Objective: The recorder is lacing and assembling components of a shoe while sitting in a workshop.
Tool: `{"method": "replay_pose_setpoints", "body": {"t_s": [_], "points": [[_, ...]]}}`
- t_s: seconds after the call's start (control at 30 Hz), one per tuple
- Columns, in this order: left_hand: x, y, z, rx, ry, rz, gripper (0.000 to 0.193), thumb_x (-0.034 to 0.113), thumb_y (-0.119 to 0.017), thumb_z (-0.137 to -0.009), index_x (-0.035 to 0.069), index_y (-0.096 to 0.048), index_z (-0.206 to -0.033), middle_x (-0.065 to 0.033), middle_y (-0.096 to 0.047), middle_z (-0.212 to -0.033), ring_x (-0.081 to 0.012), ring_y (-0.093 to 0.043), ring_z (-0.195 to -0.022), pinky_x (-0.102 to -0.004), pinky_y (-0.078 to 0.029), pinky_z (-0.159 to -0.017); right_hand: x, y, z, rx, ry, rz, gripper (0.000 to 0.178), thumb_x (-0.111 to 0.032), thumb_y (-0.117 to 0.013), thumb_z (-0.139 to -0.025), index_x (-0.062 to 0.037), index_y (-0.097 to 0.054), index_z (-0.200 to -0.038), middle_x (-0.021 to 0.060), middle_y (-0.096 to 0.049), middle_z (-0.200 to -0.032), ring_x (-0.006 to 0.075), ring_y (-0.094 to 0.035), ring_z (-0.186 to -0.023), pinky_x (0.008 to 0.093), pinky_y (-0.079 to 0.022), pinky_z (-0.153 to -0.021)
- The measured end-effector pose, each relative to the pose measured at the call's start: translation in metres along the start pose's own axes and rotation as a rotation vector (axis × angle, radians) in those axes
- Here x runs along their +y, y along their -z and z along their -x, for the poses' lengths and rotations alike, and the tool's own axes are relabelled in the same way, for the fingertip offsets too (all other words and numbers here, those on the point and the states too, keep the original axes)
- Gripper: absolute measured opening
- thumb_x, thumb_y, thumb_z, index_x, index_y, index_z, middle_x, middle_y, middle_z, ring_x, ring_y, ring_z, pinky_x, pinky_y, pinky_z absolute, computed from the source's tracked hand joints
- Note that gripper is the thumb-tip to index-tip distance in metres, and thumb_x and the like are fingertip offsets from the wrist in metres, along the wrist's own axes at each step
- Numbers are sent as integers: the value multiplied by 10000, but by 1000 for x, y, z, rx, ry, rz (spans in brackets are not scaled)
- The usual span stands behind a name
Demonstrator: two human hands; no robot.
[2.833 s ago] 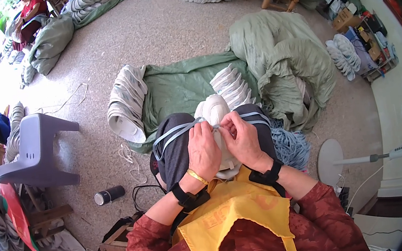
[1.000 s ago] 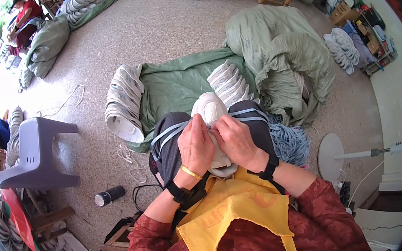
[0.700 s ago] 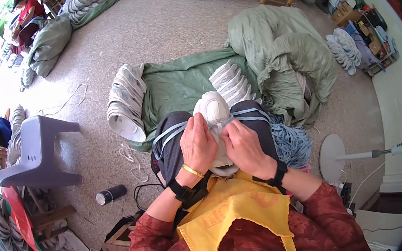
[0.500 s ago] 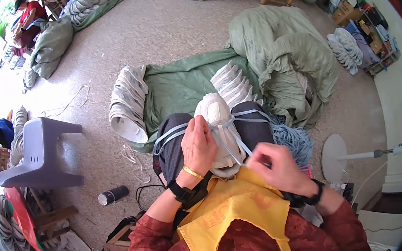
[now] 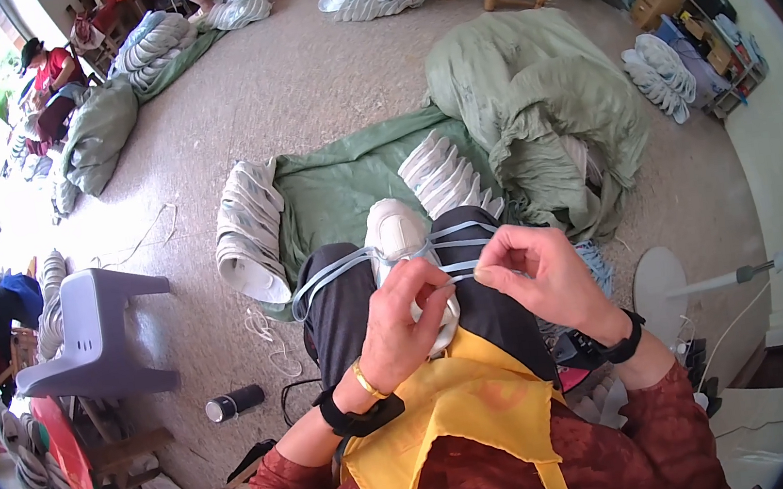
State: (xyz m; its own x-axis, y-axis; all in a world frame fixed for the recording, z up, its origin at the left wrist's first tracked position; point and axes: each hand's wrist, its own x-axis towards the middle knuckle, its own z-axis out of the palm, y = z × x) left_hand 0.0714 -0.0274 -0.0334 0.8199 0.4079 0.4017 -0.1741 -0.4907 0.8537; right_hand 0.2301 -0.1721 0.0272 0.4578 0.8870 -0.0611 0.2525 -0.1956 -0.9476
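Head view — fingers (image 5: 501, 280) pinch blue lace (image 5: 462, 278) — sack (image 5: 527, 71), pale contents (image 5: 579, 155).

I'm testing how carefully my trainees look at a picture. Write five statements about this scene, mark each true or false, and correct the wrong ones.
1. The left hand and right hand are both at a light blue lace. True.
2. The shoe between the knees is black. False: the shoe is white.
3. A purple-grey plastic chair stands on the person's left. True.
4. The dark cylinder stands upright on the floor. False: the cylinder lies on its side.
5. The person wears a yellow apron. True.
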Motion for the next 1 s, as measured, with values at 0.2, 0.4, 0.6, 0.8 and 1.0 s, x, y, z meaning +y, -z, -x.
{"method": "replay_pose_setpoints", "body": {"t_s": [0.2, 0.4, 0.6, 0.8, 1.0], "points": [[-10, -3, 3, 109, 218, 274, 71, -3, -659, -969, 1, -588, -963, -71, -690, -775, -156, -690, -707, -291, -526, -676, 9, -4, -15, 7, 7, -445, 144, -14, -723, -941, 18, -656, -1065, 46, -709, -1018, 97, -704, -868, 259, -600, -817], [-7, -10, -3, 96, 186, 379, 44, 6, -640, -1001, -3, -598, -989, -54, -680, -999, -80, -590, -842, -252, -507, -778, 8, -9, -28, 81, -114, -385, 109, -77, -681, -997, 16, -666, -1052, 101, -759, -946, 81, -668, -641, 218, -566, -568], [-9, -14, -2, 95, 347, 712, 32, 24, -655, -1008, 21, -626, -994, -12, -699, -1071, -54, -588, -886, -231, -485, -826, 12, -20, -35, 69, -32, -391, 118, -95, -677, -1004, 19, -686, -1030, 80, -762, -906, 36, -589, -537, 188, -460, -456], [-2, -8, -5, 114, 476, 888, 54, 64, -660, -1015, 37, -636, -974, -44, -740, -1081, -49, -599, -889, -229, -475, -829, 11, -26, -35, 83, -123, -472, 166, -106, -672, -1013, 31, -710, -1098, 93, -765, -986, 34, -570, -552, 188, -453, -472], [-6, -8, -3, 121, 548, 909, 78, 67, -656, -1008, 62, -626, -936, 12, -671, -919, -51, -553, -835, -223, -440, -825, 27, -32, -25, 33, -91, -349, 221, -122, -712, -989, 36, -714, -1144, 42, -744, -896, 36, -658, -699, 193, -521, -604]]}}
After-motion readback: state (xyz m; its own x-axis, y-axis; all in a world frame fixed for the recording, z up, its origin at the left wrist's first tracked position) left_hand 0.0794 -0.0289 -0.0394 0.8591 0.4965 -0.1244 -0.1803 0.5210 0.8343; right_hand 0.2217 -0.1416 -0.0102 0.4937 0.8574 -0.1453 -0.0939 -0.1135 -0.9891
